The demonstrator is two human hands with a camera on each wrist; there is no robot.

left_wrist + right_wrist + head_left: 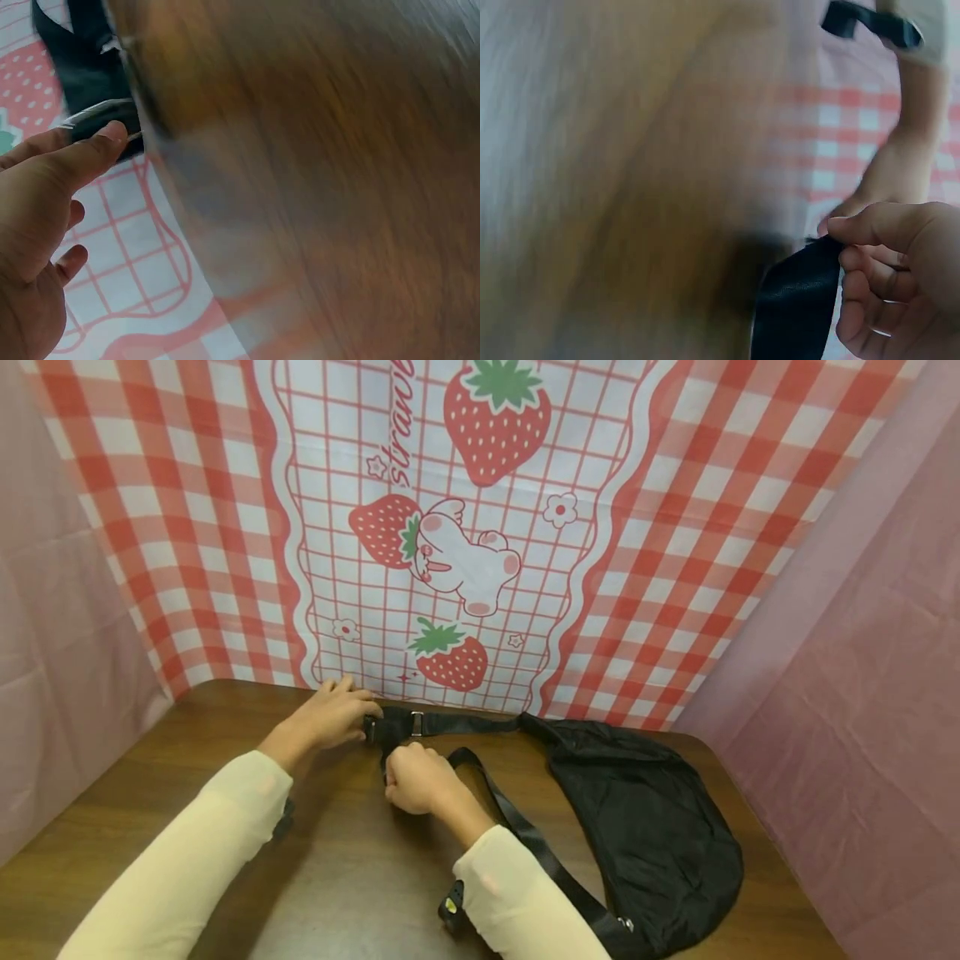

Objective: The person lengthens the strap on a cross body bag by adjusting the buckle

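A dark brown wooden table [352, 893] fills the near view, closed in by pale pink drapes at nine and three o'clock and a red-and-white checked cloth backdrop [675, 527] at twelve. Nearest, two cream sleeves reach in from six o'clock. At three to four o'clock lies a black crescent-shaped fabric sling bag [652, 827], closed, so its contents cannot be told. Its black webbing strap [517, 822] runs from the bag's near end up toward the centre, where the right hand [417, 778] is curled around it; the right wrist view shows fingers pinching the strap edge. Just beyond, toward eleven o'clock, the left hand [330, 717] holds the strap end by its metal slider buckle [416, 723], thumb on it. On the backdrop, strawberries, a white cartoon rabbit [461, 560] and the partly cut-off word "strawb" [402, 422].
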